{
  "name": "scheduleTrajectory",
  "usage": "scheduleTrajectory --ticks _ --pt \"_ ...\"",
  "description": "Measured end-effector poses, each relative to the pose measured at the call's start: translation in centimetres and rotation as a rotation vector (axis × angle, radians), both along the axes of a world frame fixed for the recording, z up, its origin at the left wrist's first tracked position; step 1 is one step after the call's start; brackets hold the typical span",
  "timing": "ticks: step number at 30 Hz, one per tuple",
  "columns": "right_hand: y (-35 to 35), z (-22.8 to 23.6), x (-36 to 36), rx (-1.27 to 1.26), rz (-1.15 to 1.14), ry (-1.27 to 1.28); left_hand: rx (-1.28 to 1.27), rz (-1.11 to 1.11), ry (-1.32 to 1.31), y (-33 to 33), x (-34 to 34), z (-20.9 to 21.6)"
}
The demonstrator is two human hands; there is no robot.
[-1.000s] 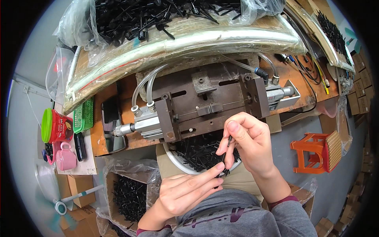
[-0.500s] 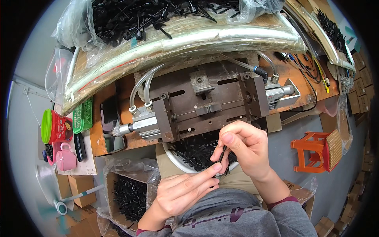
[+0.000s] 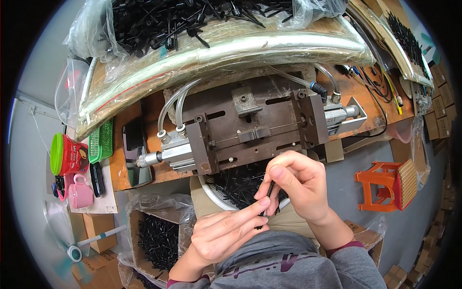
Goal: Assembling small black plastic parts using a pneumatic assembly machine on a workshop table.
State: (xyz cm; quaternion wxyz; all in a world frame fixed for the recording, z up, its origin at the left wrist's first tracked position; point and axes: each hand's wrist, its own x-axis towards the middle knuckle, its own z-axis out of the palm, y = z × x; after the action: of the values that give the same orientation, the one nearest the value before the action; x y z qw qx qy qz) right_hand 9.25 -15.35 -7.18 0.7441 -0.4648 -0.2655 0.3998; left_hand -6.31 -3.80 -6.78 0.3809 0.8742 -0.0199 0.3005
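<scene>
Over my lap, my right hand (image 3: 303,188) pinches a thin black plastic part (image 3: 271,188) between thumb and fingers. My left hand (image 3: 224,232) comes in from below, its fingertips closed at the lower end of the part. A small dark tip peeks out under the left fingers; the rest there is hidden. Behind the hands, a white-rimmed basin (image 3: 214,196) holds many similar thin black parts (image 3: 236,185). Just beyond it stands a brown metal fixture (image 3: 250,147) with a thin rod across its middle and an air cylinder (image 3: 179,155) at the left end.
Above the fixture, a plastic-wrapped tray edge (image 3: 216,54) bears a heap of black parts (image 3: 192,21). A box of black parts (image 3: 156,241) sits at lower left, near a fan (image 3: 74,253). An orange stool (image 3: 380,185) is at right. A pink cup (image 3: 80,193) stands at left.
My fingers have shifted slightly around the black part, and its lower end now shows less below the right hand. The fixture and basin look unchanged.
</scene>
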Motion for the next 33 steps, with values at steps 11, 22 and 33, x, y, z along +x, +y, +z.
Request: scheduleTrajectory --ticks 11,22,33 --pt "1.2 2.9 2.6 -0.253 -0.183 -0.614 0.077 0.223 -0.088 0.5 2.7 0.3" --pt "14.9 9.1 17.1 -0.419 -0.598 -1.864 0.356 0.345 0.129 -0.1 6.3 -1.4" --pt "16.9 10.1 18.4 -0.696 -0.359 -1.782 0.372 0.358 0.158 0.5 6.4 -1.5"
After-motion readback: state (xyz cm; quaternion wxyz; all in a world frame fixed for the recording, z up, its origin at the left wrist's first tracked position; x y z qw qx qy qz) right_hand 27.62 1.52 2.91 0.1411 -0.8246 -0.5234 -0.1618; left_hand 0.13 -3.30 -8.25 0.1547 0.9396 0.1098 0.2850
